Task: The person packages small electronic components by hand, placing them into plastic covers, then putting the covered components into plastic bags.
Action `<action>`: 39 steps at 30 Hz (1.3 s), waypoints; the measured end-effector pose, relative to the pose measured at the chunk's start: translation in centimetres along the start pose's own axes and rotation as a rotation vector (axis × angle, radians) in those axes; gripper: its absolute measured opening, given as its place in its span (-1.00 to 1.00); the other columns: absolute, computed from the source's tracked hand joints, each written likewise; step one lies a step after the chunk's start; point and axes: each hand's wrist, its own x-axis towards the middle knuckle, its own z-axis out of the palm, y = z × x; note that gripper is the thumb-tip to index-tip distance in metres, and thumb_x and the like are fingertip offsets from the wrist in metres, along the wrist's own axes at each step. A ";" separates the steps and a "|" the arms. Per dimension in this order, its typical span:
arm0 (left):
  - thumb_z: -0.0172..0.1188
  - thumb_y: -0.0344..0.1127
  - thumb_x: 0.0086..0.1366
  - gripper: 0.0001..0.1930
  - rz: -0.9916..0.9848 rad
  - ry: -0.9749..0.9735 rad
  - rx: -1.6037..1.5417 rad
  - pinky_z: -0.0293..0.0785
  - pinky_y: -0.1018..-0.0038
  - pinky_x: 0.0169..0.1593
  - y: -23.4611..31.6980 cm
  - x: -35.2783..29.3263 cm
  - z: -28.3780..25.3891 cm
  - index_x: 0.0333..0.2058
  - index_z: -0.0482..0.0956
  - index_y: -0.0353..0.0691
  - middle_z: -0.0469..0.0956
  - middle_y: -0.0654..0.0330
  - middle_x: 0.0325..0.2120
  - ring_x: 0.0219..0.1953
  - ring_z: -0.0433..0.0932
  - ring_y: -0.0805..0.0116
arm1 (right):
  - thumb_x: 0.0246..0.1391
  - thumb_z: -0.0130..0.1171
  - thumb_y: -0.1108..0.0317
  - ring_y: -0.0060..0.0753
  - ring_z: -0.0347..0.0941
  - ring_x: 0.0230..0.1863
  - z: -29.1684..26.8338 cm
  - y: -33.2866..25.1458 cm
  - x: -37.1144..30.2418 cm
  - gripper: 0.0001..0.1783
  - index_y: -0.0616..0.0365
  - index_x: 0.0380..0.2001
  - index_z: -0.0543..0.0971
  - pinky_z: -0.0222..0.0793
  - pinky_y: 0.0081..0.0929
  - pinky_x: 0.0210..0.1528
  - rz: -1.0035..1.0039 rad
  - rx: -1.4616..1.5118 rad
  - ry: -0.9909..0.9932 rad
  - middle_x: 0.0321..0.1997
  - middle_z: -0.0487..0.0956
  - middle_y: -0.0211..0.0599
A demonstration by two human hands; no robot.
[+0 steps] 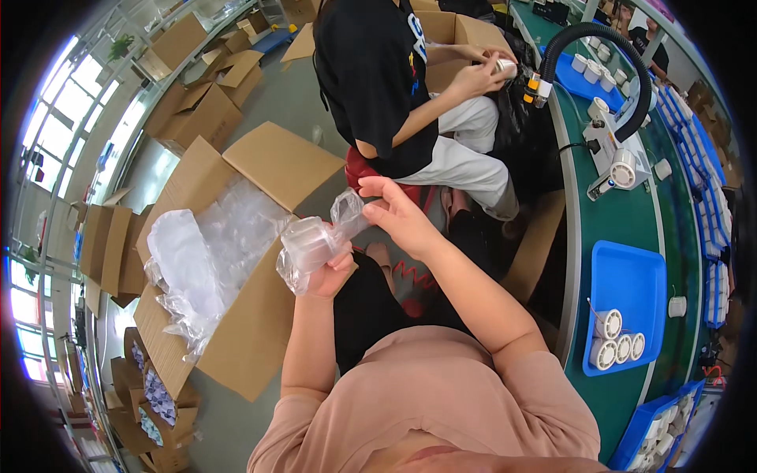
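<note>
In front of my chest, my left hand (333,272) is closed round a clear plastic bag (296,272). A pale, rounded shape shows through the film; its exact kind I cannot make out. The loose end of the bag stretches to the right, where my right hand (404,221) pinches it between thumb and fingers. Just left of my hands stands an open cardboard box (252,347), filled with clear plastic wrapping (244,221) and a whitish bag.
A green workbench (615,213) runs along the right, bearing a blue tray (628,276) with several white cylindrical parts and a black flexible hose (595,31). Ahead sits a co-worker (367,79) holding a white part. More cardboard boxes (201,110) line the left.
</note>
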 end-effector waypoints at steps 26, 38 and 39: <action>-0.03 -0.49 0.24 -0.90 0.341 0.527 0.873 0.37 0.61 -0.24 -4.9 0.6 -0.2 -0.27 0.41 -0.28 0.48 0.27 -0.36 -0.33 0.44 0.54 | -0.13 0.14 0.51 -0.40 0.36 -0.42 0.1 -1.2 -4.2 -0.91 0.23 -0.46 0.48 0.28 -0.53 -0.34 -0.296 -0.622 0.017 -0.44 0.41 -0.30; -0.10 -0.56 0.21 -0.91 0.434 0.673 1.307 0.33 0.60 -0.32 -3.6 0.1 -2.7 -0.35 0.38 -0.33 0.44 0.25 -0.49 -0.45 0.39 0.54 | -0.15 0.09 0.52 -0.15 0.45 -0.46 1.5 -3.6 -5.9 -0.85 0.20 -0.40 0.47 0.37 -0.36 -0.46 -0.601 -0.837 -0.074 -0.38 0.49 -0.19; -0.09 -0.56 0.19 -0.90 0.448 0.677 1.367 0.34 0.59 -0.31 -3.7 0.2 -2.1 -0.33 0.40 -0.33 0.45 0.25 -0.49 -0.44 0.41 0.53 | -0.15 0.09 0.52 -0.15 0.45 -0.46 1.2 -3.0 -5.9 -0.85 0.20 -0.40 0.47 0.37 -0.36 -0.46 -0.601 -0.841 -0.067 -0.38 0.49 -0.19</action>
